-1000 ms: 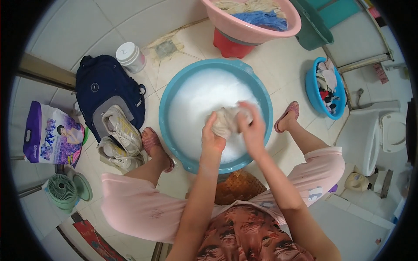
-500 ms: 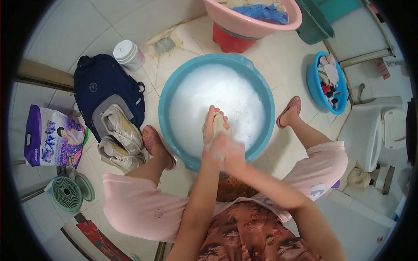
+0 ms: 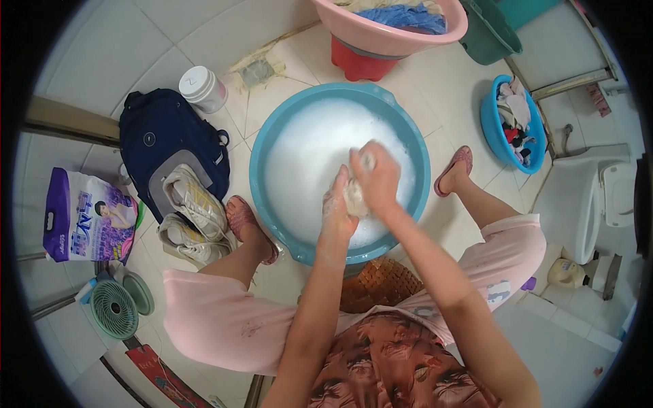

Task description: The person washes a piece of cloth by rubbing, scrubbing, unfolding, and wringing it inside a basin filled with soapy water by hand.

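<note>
Over the blue basin (image 3: 259,197) of white suds (image 3: 306,149), both hands grip a small, wet, off-white cloth (image 3: 355,198). My left hand (image 3: 336,212) holds it from the left, fingers stretched along it and thumb pressed to its near side. On the right, my right hand (image 3: 378,178) is closed in a fist on the upper part of the cloth, slightly blurred, with a whitish bit showing at the top of the fist. The cloth's exact kind is hard to make out, since the fingers cover much of it.
A navy backpack (image 3: 160,129), pale sneakers (image 3: 197,200), a lidded white tub (image 3: 203,88) and a purple-white bag (image 3: 88,217) stand left. Beyond the basin, a pink basin (image 3: 401,34) holds cloths. A smaller blue basin (image 3: 491,129) of clothes is right, near a toilet (image 3: 578,211).
My right hand has moved from low over the left wrist, up and right, to the cloth's upper end. My left hand has shifted slightly nearer to me.
</note>
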A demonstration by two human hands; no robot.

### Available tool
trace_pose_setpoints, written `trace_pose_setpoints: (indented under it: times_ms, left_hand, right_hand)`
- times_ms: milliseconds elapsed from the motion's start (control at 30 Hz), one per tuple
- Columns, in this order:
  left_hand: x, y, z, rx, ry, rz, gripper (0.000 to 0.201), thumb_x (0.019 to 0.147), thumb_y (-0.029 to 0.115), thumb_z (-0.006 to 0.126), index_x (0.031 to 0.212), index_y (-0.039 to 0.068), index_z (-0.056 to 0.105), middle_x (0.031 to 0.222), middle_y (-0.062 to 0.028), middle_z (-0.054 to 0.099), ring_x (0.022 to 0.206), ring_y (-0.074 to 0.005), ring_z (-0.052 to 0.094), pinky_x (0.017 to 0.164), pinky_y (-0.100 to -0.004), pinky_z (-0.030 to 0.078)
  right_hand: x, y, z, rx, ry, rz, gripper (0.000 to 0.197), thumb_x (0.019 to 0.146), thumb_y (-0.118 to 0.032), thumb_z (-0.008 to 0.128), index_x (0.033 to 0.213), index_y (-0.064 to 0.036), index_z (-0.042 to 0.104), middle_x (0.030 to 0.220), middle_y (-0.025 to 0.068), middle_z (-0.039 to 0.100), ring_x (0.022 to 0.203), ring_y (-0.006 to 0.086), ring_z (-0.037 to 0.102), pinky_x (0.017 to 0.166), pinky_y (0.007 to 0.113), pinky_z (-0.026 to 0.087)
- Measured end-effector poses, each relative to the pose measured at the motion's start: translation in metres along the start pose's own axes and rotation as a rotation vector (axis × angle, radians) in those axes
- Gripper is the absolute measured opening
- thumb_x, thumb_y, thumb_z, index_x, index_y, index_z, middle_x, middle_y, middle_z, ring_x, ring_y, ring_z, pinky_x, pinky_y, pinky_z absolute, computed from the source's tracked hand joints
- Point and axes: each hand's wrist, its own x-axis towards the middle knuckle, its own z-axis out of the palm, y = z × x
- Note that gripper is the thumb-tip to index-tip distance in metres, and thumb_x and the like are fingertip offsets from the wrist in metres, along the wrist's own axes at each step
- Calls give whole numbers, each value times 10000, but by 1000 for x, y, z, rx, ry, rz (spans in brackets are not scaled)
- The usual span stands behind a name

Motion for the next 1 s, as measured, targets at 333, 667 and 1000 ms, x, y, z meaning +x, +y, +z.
trace_pose_setpoints:
  times_ms: [333,667,1000]
  left_hand:
    - [-2,40,-24,59,-375,150,340,862,197,570,1126,-4,495,1042,-122,579,942,-227,577,834,-359,475]
    - [10,19,-33,-113,-289,76,321,845,183,603,1105,18,510,1063,-90,564,965,-183,553,819,-313,477]
    - [-6,3,-18,-44,-66,-55,349,899,337,501,1154,100,514,1081,-12,557,966,-139,523,860,-301,436]
  right_hand:
    - [14,22,-55,109,-806,104,345,701,-242,746,966,-73,604,899,37,616,880,107,561,786,253,441]
    - [-38,-20,-32,365,-257,169,229,728,-62,670,920,-113,557,1050,65,550,919,224,559,768,338,485]
    - [-29,-10,2,11,-25,-154,115,694,-132,672,717,-41,605,838,116,546,760,271,552,637,362,454]
